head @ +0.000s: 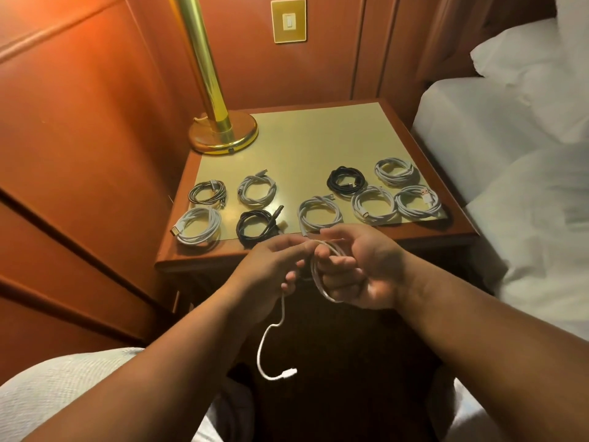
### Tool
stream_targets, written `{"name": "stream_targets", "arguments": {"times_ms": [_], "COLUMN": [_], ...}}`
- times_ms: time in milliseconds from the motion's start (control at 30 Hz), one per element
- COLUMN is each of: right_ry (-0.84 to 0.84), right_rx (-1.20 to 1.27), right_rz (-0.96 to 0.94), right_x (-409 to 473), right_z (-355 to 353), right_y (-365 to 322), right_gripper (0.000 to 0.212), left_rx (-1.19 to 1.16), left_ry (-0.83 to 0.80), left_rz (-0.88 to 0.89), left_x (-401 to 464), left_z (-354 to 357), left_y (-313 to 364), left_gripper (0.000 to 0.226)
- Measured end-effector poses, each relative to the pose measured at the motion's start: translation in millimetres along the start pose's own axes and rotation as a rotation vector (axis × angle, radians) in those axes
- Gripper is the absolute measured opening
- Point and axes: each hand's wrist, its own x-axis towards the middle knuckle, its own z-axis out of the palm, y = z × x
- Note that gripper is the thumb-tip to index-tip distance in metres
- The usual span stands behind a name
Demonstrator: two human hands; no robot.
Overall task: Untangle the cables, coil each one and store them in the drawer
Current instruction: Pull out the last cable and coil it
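While both forearms reach in from the near edge, the left hand (274, 266) and right hand (363, 269) meet in the air just short of the desk's near edge. The right hand's fingers (334, 275) are curled through a partly wound white cable (318, 279), holding its loops. The left hand's fingers (290, 277) pinch the same cable just beside the coil. From that pinch the loose tail (271, 339) hangs down and bends right, ending in a white plug (288, 373) over the dark gap between the knees.

On the desk (318, 138), nine finished coils lie along the near half. Near left: a white coil (197, 226) overhanging the pale inlay's edge, and a black coil (256, 226) beside it. Behind these sit a grey braided coil (207, 193) and a white coil (256, 191). Centre right: a white coil (318, 213) just past the hands, then white coils at (373, 204) and (417, 200), the last close to the right edge. Farther back sit a black coil (345, 180) and a white coil (393, 170).

The far half of the desk is bare except for a brass lamp base (223, 134) at the far left corner. A bed (510, 154) abuts the right side; wood panelling closes the left.
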Motion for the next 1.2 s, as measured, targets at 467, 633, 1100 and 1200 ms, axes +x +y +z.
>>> {"name": "stream_targets", "arguments": {"times_ms": [467, 633, 1100, 1200], "right_ry": [0.018, 0.298, 0.552, 0.315], "right_rx": [0.144, -0.895, -1.596, -1.218], "right_rz": [-0.515, -0.813, -0.405, -0.329], "right_x": [-1, -2, 2, -6], "right_z": [13, 9, 12, 19], "right_y": [5, 8, 8, 2], "right_gripper": [0.032, 0.017, 0.050, 0.061], "left_rx": [-0.244, 0.080, 0.985, 0.918], "left_ry": [-0.058, -0.061, 0.178, 0.055], "left_rz": [-0.189, -0.118, 0.517, 0.559], "left_x": [-2, -5, -4, -4], "left_z": [21, 24, 0, -2], "left_y": [-17, -11, -4, 3], "left_gripper": [0.017, 0.029, 0.021, 0.033]}}
